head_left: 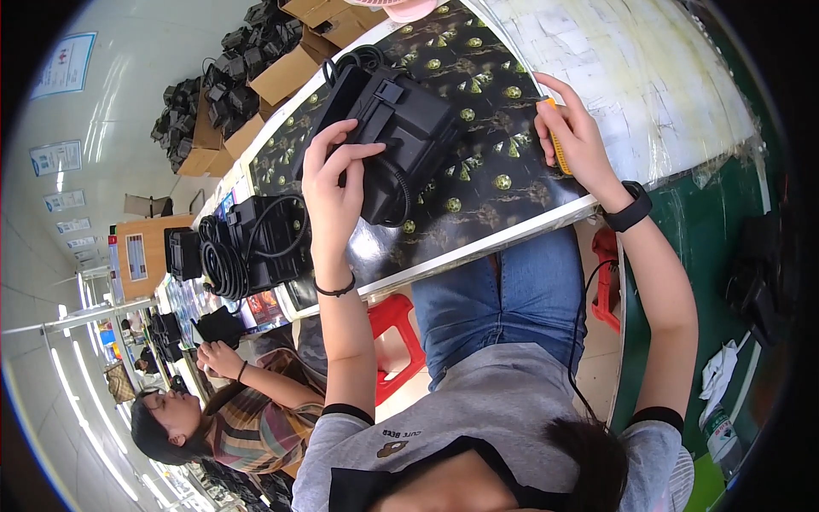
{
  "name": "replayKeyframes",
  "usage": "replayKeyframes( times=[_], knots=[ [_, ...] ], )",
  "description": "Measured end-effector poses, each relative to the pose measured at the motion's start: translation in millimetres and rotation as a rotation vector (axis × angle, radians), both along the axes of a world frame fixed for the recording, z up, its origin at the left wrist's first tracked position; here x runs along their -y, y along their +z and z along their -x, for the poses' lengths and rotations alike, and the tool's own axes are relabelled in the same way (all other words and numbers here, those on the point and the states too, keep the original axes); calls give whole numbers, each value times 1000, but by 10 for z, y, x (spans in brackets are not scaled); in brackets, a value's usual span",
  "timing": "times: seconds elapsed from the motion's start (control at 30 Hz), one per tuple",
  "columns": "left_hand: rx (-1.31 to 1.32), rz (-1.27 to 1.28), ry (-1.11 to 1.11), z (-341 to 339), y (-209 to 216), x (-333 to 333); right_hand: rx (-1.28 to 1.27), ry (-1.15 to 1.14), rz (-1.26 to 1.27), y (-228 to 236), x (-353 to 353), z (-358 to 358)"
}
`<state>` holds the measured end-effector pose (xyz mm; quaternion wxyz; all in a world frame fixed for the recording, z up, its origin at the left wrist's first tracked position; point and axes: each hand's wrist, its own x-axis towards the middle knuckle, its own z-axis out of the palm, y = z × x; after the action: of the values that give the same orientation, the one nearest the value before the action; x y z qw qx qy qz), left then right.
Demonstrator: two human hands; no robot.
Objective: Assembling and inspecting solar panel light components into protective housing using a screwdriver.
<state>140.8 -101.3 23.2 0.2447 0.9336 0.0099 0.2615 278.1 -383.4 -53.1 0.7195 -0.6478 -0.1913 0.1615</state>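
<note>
A black plastic boxy device (418,119) with a black cable lies on the dark patterned tabletop. The fingers of my left hand (337,175) are bent over the device's near left part, and they grip it there. My right hand (584,141) is closed round a yellow-orange utility knife (559,141) at the table's right part, apart from the device. Whether its blade is out cannot be made out. A loop of the device's cable (403,194) hangs toward the table's near edge.
More black devices with coiled cable (247,247) stand to the left. Beyond the table are cardboard boxes (286,72) and piled black devices (229,90). A co-worker (247,418) sits at left. A white-topped surface (631,77) adjoins at right; a red stool (397,341) stands below.
</note>
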Motion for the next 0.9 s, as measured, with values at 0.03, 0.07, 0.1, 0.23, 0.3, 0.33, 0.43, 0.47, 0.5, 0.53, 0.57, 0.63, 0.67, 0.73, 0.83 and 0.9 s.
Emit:
replayKeyframes(
  times=[0.03, 0.07, 0.1, 0.23, 0.3, 0.33, 0.43, 0.47, 0.5, 0.53, 0.57, 0.63, 0.67, 0.73, 0.83, 0.9],
  knots=[
    [-4, -3, -5, -18, 23, -1, -4, -5, -3, -9, 4, 8],
    [-31, -19, -40, -34, 55, -17, 27, -4, 10, -12, 0, 18],
    [-56, -34, -73, -52, 86, -24, 60, -3, 24, -11, -4, 22],
    [23, -161, 32, -230, 117, 45, 112, 51, 68, -16, 15, 12],
    [-52, -314, 131, -286, 110, 91, 129, 27, 121, 3, -10, 64],
    [-88, -221, 170, -287, 144, 147, 129, 14, 117, -14, -19, 66],
    [20, -232, 24, -271, 108, 77, 107, 5, 86, -32, 0, 75],
    [-15, -97, 7, -226, 111, 128, 106, -3, 83, -43, 8, 73],
    [9, -47, -21, -170, 120, 184, 109, -10, 82, -57, 18, 70],
    [62, -122, -71, -107, 121, 162, 113, -15, 103, -50, 16, 68],
    [120, -195, -113, -4, 103, 99, 124, -14, 126, -13, -19, 86],
    [228, -286, -129, 132, 65, 129, 145, -10, 151, 31, -40, 96],
    [246, -330, -158, 156, 55, 170, 214, -3, 157, 15, -36, 92],
    [250, -382, -223, 193, 56, 283, 283, 3, 168, -9, -36, 99],
    [286, -444, -249, 241, 11, 422, 333, -22, 100, 12, -59, 148],
    [310, -473, -230, 305, -11, 478, 112, 56, -31, 66, -82, 207]
  ],
)
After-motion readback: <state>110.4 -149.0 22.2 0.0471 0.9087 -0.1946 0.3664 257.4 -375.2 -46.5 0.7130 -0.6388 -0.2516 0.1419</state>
